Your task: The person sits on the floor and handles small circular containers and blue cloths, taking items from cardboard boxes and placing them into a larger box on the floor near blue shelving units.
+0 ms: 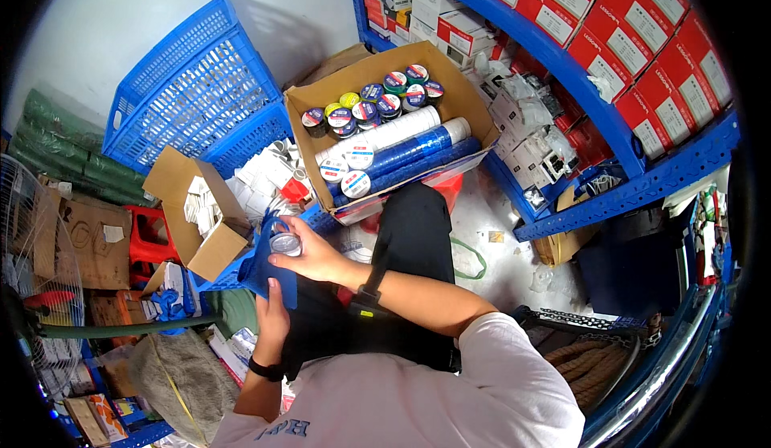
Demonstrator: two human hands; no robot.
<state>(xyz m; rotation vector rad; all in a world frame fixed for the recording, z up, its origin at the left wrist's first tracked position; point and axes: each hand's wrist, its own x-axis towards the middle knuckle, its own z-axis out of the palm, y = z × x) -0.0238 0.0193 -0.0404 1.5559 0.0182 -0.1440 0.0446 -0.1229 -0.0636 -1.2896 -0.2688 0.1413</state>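
Note:
My right hand [316, 258] pinches a small round grey-white piece [285, 244], perhaps a tape roll, against a blue flexible sheet or pouch [259, 270]. From below, my left hand [272, 318] grips the same blue sheet, thumb on top. Just beyond the hands, an open cardboard carton [391, 56] holds several upright electrical tape rolls [364, 111] in various colours. Long stacks of white tape [385, 133] and blue tape [415, 150] lie along its near side. White plastic pieces [271, 171] fill the blue crate beside the carton.
A smaller open box [171, 189] of white pieces leans at the left by a red stool [147, 237]. Behind stands a blue perforated crate [193, 80]. Blue shelving [602, 207] with red boxes [626, 44] borders the right. A wire fan guard [39, 267] is at far left.

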